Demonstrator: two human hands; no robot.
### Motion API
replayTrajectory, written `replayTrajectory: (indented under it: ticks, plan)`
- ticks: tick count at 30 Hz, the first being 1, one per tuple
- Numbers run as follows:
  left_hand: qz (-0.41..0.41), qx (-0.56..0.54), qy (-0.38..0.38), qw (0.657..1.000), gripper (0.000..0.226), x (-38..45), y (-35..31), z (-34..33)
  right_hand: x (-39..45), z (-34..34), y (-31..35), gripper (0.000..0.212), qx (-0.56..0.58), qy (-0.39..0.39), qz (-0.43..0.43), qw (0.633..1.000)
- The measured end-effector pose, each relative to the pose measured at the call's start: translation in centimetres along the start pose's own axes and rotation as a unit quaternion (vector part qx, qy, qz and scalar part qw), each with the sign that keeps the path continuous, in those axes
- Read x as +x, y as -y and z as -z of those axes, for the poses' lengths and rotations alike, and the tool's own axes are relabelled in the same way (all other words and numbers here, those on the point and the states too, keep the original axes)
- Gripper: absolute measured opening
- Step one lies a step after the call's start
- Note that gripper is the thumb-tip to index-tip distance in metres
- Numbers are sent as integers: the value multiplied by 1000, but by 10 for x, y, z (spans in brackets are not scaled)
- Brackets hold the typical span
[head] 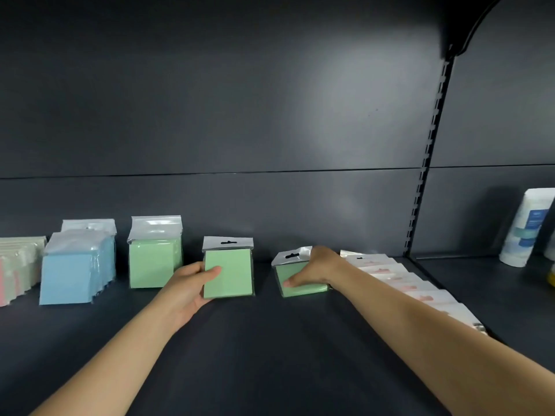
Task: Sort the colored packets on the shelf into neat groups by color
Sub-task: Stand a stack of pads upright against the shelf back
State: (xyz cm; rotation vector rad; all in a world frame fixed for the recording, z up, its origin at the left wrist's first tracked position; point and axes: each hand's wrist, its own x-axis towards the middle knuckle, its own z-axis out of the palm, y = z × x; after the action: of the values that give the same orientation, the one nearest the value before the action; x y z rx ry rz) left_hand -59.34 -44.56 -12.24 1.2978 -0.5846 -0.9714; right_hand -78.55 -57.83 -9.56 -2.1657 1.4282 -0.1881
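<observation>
Now left hand [192,283] grips an upright glossy green packet [229,271]; right hand [315,267] clasps another (tilted) [303,288].

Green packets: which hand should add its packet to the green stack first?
Probably the left hand: its upright green packet stands right beside the green stack. The right hand grips a tilted packet farther away.

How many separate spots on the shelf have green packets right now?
3. A standing green stack beside the blue packets; one upright green packet gripped by the left hand; a lying green pile under the right hand. Packets per stack cannot be counted.
</observation>
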Motion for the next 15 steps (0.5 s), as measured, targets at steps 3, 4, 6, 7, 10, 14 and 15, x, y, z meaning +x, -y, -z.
replayTrajectory:
  ticks: [3, 4, 6, 7, 10, 14, 15]
  plan:
    - [4, 7, -2, 1000, 11, 4, -1, 1, 4, 0, -1, 77, 55, 12, -22, 998]
    - [7, 8, -4, 1000, 10, 4, -1, 0, 7, -1, -2, 72, 67, 13, -26, 997]
    - [11, 10, -4, 1000, 8, 5, -1, 1, 10, 0, -3, 65, 83, 21, -35, 996]
    - [12, 9, -2, 1000, 8, 5, 0, 1, 11, -1, -3, 66, 92, 26, -42, 995]
    - [12, 1, 1, 1000, 8, 6, -1, 2, 15, -5, -5, 77, 143, 28, -44, 988]
    - [12, 1, 2, 1000, 9, 8, 1, 1, 3, -10, -8, 49, 257, 12, -26, 966]
    - [10, 4, 0, 1000, 9, 9, 1, 1, -3, -11, -9, 33, 290, 10, -18, 957]
